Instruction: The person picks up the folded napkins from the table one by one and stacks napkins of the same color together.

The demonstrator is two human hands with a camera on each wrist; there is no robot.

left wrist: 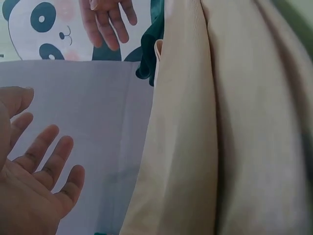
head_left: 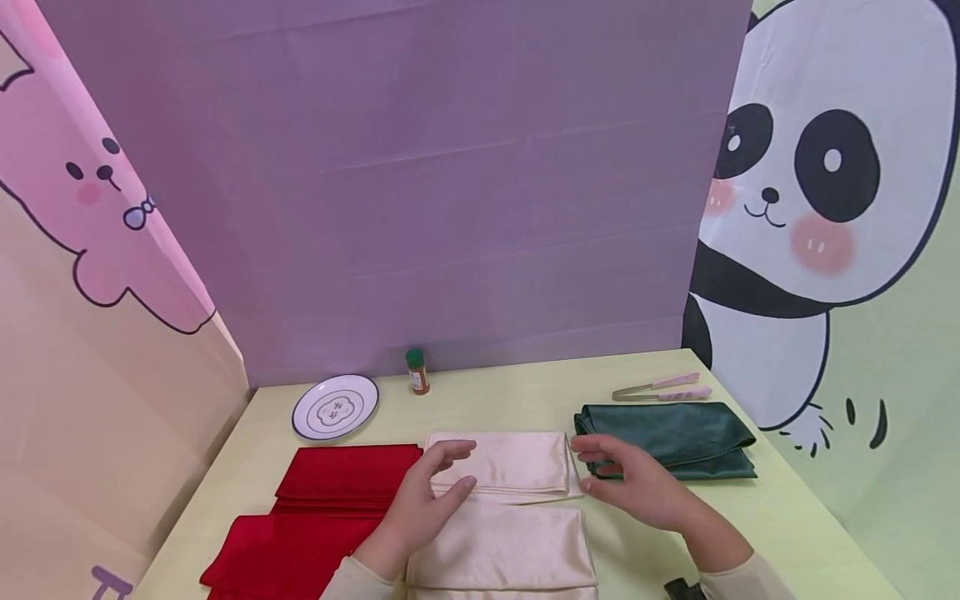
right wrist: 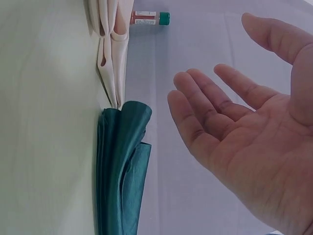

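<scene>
Over the left side of the cream cloths, my left hand (head_left: 422,508) hovers with its fingers relaxed and nothing in them. My right hand (head_left: 637,483) hangs above the near left edge of the folded dark green cloth (head_left: 667,433), palm turned inward, also holding nothing. Between the hands lie a folded cream cloth (head_left: 510,462) and, nearer me, a second folded cream cloth (head_left: 510,546). Left of them are a folded red cloth (head_left: 348,475) and another red cloth (head_left: 292,554) in front of it. In the right wrist view, the spread fingers (right wrist: 210,117) stand apart from the green cloth.
A white plate (head_left: 310,410) with a dark rim stands at the back left, beside a small green-capped spice bottle (head_left: 417,372). Tongs (head_left: 660,389) with pink handles lie behind the green cloth. A purple backdrop (head_left: 465,208) rises along the table's back edge.
</scene>
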